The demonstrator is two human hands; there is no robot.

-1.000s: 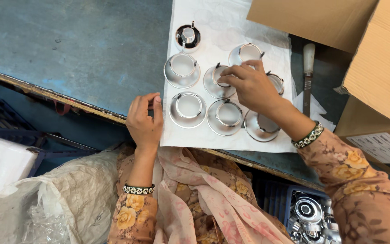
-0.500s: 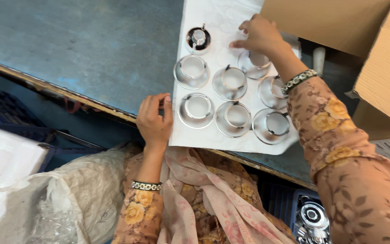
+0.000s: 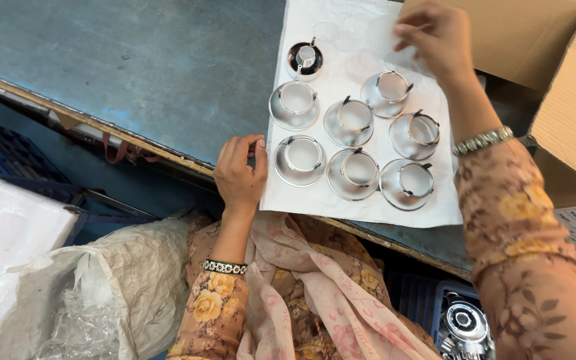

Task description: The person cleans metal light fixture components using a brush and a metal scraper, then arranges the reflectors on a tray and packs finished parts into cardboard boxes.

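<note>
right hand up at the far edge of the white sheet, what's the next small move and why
Probably lower the right hand onto the bare far part of the white sheet, past the row of shiny metal rings. It hovers there with fingers pinched; whether they hold anything is unclear. The left hand already steadies the sheet's near edge.

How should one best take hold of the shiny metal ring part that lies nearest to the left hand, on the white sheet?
Probably by its wide flared rim, from above. The metal ring part lies flat on the white sheet, open side up. Its left edge, beside the left hand, is free; a neighbouring part crowds the right.
</note>
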